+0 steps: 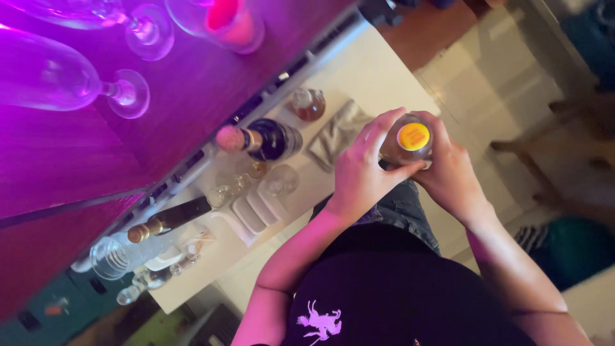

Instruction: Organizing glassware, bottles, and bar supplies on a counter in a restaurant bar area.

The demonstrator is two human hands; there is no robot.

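I hold a clear bottle with a round yellow-orange cap [413,136] in front of my body, seen from above. My left hand [360,172] wraps its near side, thumb stretched toward the cap and fingers curled over the top. From the other side, my right hand [450,174] grips the bottle. Both hands touch it, and they hide the bottle's body and contents.
A white counter [378,70] carries a dark bottle with a pink top [259,141], a small amber bottle [307,104], a grey cloth [336,131], small glasses [280,179], white dishes [253,211] and a gold-capped dark bottle [170,219]. Wine glasses [64,80] lie on the purple-lit bar top.
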